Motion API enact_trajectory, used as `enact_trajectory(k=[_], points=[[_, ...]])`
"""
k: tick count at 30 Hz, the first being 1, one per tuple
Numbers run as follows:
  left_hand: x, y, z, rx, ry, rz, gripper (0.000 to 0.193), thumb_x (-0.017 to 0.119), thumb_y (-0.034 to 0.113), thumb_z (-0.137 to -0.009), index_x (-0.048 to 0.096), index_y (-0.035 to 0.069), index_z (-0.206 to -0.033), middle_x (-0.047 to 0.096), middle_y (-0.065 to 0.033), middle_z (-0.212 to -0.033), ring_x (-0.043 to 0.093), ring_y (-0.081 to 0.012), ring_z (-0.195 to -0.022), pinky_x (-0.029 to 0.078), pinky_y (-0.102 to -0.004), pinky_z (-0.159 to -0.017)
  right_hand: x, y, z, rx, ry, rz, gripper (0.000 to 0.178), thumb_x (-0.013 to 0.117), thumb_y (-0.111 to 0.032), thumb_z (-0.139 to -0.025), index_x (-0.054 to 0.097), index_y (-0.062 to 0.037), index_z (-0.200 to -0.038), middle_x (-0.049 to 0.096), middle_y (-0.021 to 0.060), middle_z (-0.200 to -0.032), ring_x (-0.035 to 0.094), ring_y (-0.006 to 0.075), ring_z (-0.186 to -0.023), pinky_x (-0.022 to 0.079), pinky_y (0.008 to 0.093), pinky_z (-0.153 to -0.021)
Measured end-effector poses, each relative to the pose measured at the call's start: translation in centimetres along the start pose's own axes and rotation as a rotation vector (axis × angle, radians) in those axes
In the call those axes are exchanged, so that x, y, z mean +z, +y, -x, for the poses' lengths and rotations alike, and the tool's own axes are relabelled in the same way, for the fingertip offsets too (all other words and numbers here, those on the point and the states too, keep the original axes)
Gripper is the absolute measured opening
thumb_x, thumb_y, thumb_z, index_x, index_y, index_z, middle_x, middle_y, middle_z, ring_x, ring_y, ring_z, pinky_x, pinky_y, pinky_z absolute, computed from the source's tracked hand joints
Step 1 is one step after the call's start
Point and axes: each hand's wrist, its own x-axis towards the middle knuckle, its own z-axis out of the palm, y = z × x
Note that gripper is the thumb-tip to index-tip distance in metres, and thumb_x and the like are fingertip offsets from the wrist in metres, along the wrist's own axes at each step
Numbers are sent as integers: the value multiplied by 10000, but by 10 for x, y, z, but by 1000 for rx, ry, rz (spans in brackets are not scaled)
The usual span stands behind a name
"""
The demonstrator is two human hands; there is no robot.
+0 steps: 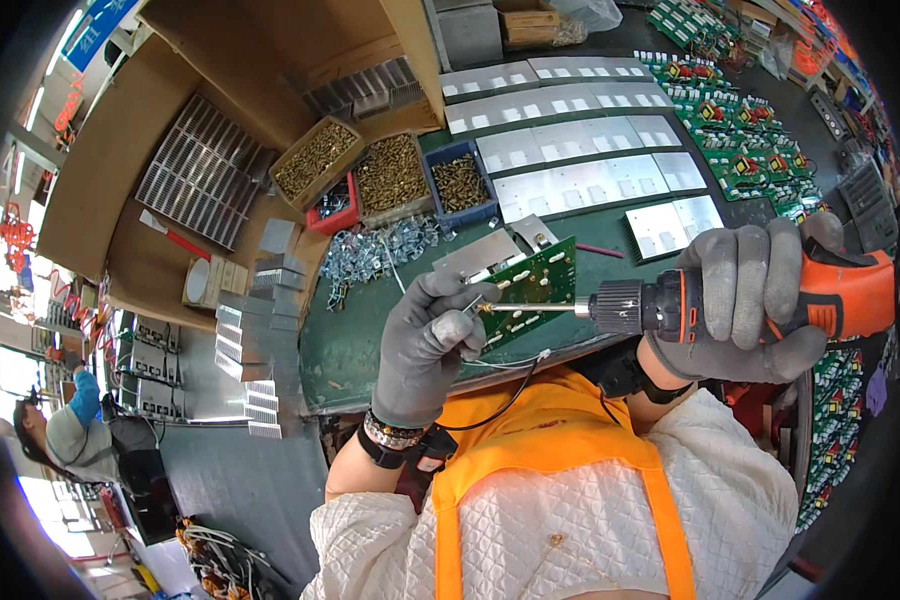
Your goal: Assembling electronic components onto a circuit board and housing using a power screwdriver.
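Observation:
My gloved right hand (748, 300) is wrapped round an orange and black cordless screwdriver (852, 295), whose long bit (555, 309) points left. At the bit's tip, my gloved left hand (422, 340) pinches a small brass screw (486, 308); a little metal piece also seems to be between the fingers. Behind the bit, a green circuit board (535, 282) lies tilted on the green work mat (355, 350), beside a silver heat sink (480, 250). The left fingertips hide part of the board's near left side.
Bins of brass screws (395, 172) stand behind a heap of metal clips (375, 250). Rows of silver heat sinks (570, 150) and populated circuit boards (745, 140) fill the back right. A cardboard box (120, 190) holds finned heat sinks. Another person (80, 430) is far left.

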Motion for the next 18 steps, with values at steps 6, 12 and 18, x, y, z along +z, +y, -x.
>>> enact_trajectory(k=[6,12,18], points=[[-3,0,2,7,-17,11,478,813,230,-792,532,90,-1152,681,-128,-1065,541,-103,-657,410,-215,-571,1,5,2,38,13,-29,563,727,-131,-858,412,9,-1303,538,16,-739,561,97,-567,527,241,-555],[-8,-6,8,39,19,61,446,799,197,-806,522,71,-1132,659,-186,-1089,543,-115,-651,425,-228,-588,2,12,4,67,22,-8,528,735,-144,-856,439,10,-1265,535,8,-732,554,85,-556,519,230,-539],[-5,3,9,66,67,64,395,777,151,-820,513,51,-1096,639,-218,-1108,554,-117,-649,437,-235,-589,8,19,-5,137,-48,19,473,729,-138,-849,458,-7,-1215,535,1,-737,549,79,-559,489,224,-536]])
